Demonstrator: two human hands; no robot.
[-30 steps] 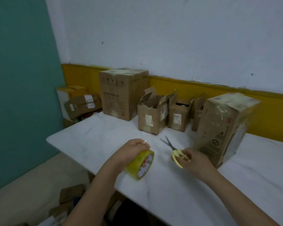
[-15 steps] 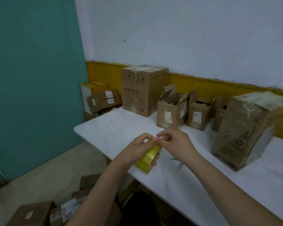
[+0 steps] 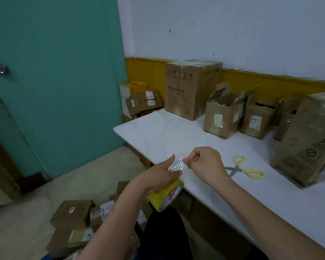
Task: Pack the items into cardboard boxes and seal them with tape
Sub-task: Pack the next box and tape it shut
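Head camera: left hand (image 3: 158, 175) grips the yellow tape roll (image 3: 165, 196) at the near edge of the table (image 3: 176, 132), right hand (image 3: 204, 164) pinches the free end of the clear strip (image 3: 176, 164). It runs left to right between them. Scissors (image 3: 246, 168) lie just right of the right hand, the nearer one.

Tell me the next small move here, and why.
Probably draw the clear tape end further off the yellow tape roll: the right hand pinches that end, the left hand grips the roll, only a short strip is out, and the yellow-handled scissors lie untouched nearby.
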